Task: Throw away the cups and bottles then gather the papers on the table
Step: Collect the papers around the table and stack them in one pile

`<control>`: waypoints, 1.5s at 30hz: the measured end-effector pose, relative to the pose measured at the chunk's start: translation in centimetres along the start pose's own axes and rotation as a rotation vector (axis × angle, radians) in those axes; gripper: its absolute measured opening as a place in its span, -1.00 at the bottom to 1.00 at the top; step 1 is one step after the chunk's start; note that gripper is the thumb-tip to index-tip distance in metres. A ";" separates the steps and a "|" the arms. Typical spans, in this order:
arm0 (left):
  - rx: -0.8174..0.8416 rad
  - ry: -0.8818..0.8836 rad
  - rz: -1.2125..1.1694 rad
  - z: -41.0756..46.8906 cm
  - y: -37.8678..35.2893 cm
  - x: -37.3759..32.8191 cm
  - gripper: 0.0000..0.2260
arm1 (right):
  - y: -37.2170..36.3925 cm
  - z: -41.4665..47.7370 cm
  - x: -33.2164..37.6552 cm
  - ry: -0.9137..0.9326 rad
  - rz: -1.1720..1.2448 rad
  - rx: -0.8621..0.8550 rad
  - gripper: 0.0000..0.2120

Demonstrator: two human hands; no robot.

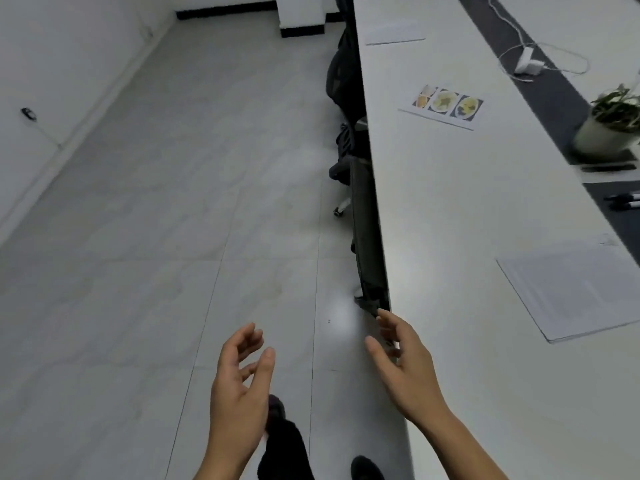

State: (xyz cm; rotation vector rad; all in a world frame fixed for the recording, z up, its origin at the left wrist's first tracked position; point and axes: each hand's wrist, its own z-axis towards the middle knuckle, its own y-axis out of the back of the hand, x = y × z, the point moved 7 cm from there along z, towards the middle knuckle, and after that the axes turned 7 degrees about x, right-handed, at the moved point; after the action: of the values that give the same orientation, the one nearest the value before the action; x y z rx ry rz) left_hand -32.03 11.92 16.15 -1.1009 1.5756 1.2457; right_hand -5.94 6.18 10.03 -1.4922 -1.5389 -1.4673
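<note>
Hovering low in the view, both hands are holding nothing. The left hand is hanging over the tiled floor with its fingers loosely curled. The right hand is spreading relaxed fingers at the near edge of the long white surface; whether it is touching that edge I cannot tell. Three papers are lying on the surface, well apart. A plain sheet is sitting nearest, a sheet with food photos is lying farther along, and a far sheet is resting near the far end. A potted plant, a white charger and two markers are sitting along the dark strip on the right. Dark chairs are standing tucked against the surface's left side.
</note>
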 end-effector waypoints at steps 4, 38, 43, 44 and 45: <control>0.280 -0.016 0.009 9.9 -2.2 0.6 -0.66 | -0.2 3.7 0.0 -0.109 0.023 -0.230 -0.59; 1.287 -0.719 1.342 46.5 -52.2 -1.9 -0.29 | 24.8 23.8 -18.0 -0.951 0.009 -0.954 -0.30; 1.359 -0.992 1.494 50.7 -55.9 0.7 -0.30 | 21.0 28.0 -19.2 -1.189 -0.217 -0.791 -0.25; 1.382 -1.024 1.496 51.7 -56.5 0.9 -0.30 | 19.7 29.6 -18.6 -1.191 -0.219 -0.793 -0.26; 1.403 -1.043 1.488 52.7 -57.0 1.0 -0.30 | 18.4 31.7 -17.8 -1.179 -0.218 -0.790 -0.26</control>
State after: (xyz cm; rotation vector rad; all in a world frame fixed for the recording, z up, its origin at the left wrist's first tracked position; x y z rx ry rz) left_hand 26.68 56.40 -8.47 1.5983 1.5856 0.7136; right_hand 24.76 25.46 -8.52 -3.1228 -1.8027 -1.4311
